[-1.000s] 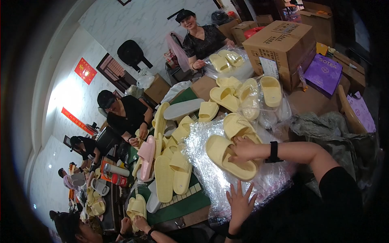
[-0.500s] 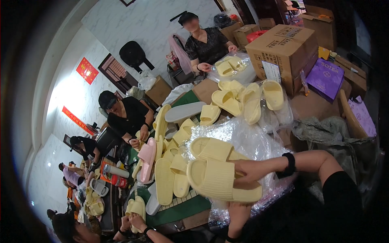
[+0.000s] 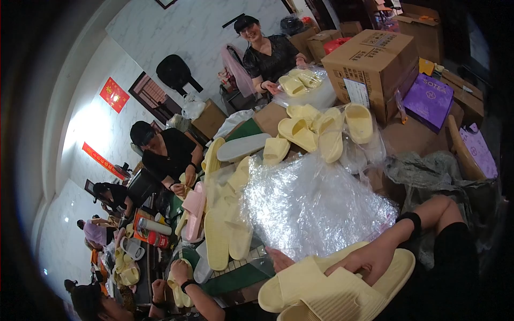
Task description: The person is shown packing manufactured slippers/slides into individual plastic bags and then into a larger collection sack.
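At the lower right, my right hand, with a dark band at its wrist, grips a pair of pale yellow slippers with ribbed straps. Its fingers reach into the slippers' foot openings. Beyond the slippers' left side, stretched fingers of my left hand show; the rest of that hand is hidden behind the pair. Just past both hands lies a stack of shiny clear plastic bags. Its thin film spreads left over several yellow slippers, among them a long one lying sole up.
Co-workers handle slippers along the table's left side; one person sits at the far end. A pink slipper and grey slippers lie among yellow ones. A cardboard box and a purple bag stand at far right.
My right hand has brought the pair of slippers down and toward me, off the plastic bags. My left hand now shows fingers left of the slippers. Clear film now covers more slippers.
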Action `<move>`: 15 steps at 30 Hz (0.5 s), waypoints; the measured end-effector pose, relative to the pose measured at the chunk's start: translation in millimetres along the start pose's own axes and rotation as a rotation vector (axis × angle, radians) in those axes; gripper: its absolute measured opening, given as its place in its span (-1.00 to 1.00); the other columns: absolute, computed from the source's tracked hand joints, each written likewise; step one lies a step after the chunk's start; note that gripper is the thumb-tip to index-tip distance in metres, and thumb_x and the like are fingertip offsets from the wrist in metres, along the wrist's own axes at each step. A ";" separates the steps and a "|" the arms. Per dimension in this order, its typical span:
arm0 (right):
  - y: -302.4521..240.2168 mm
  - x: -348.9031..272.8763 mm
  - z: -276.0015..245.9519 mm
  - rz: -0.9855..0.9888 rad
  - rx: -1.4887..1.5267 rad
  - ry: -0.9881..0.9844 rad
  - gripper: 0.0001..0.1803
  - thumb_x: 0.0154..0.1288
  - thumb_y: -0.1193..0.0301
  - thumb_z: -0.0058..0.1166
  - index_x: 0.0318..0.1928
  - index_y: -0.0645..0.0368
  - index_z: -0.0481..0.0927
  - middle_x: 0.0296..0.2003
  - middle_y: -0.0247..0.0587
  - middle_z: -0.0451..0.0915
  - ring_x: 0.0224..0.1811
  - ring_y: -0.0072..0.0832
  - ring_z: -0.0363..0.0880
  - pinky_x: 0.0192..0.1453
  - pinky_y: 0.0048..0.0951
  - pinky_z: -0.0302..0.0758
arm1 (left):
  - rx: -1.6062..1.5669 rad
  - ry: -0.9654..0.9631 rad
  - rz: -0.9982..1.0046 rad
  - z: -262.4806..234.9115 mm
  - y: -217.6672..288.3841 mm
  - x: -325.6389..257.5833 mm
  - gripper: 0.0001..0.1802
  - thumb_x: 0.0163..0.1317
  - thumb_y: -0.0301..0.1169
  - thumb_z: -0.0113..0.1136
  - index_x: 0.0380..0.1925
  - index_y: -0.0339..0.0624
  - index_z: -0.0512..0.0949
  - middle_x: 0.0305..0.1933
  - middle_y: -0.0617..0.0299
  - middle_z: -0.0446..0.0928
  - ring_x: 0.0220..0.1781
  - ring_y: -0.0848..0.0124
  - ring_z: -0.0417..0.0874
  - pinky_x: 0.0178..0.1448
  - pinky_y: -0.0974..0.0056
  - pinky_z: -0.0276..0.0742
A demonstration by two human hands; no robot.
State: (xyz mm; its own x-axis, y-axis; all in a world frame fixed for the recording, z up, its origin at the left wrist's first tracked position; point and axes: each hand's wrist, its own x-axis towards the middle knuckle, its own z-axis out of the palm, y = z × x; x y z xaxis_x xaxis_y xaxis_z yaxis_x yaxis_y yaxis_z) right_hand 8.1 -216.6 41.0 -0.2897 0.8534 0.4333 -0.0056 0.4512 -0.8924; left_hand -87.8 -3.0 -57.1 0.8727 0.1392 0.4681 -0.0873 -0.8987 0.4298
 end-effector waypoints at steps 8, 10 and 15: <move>9.2 -13.6 9.3 0.072 0.109 -0.087 -0.43 0.32 0.42 0.09 0.27 0.35 0.25 0.35 0.05 0.13 0.41 -0.15 0.06 0.41 -0.29 0.02 | -0.025 0.115 -0.055 -1.4 -1.2 2.3 -0.55 0.10 -0.43 0.24 0.05 -0.21 0.51 0.01 0.03 0.55 -0.14 0.07 0.54 -0.04 0.10 0.45; 13.4 -21.6 11.5 0.096 0.084 -0.082 -0.45 0.31 0.43 0.09 0.25 0.35 0.27 0.34 0.04 0.15 0.39 -0.17 0.10 0.39 -0.30 0.06 | 0.105 0.072 0.093 -12.9 -1.0 2.7 -0.52 0.09 -0.57 0.21 0.08 -0.27 0.48 -0.10 0.01 0.58 -0.25 0.10 0.54 -0.21 0.20 0.47; -6.3 -29.1 7.9 0.374 -0.040 -0.082 -0.53 0.30 0.45 0.08 0.17 0.35 0.35 0.28 0.04 0.21 0.30 -0.17 0.22 0.31 -0.32 0.18 | 0.116 -0.010 0.009 -29.5 -6.7 5.2 -0.57 0.16 -0.52 0.16 0.09 -0.28 0.49 -0.22 0.00 0.59 -0.32 0.10 0.52 -0.24 0.15 0.44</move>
State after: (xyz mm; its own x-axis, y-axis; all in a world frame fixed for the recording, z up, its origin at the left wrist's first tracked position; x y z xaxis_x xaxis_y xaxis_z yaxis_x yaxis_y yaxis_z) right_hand 8.9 -246.3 33.0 -0.3398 0.9382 0.0655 0.1523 0.1236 -0.9806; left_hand -96.9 15.9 -34.7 0.8769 0.1273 0.4634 -0.0392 -0.9421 0.3331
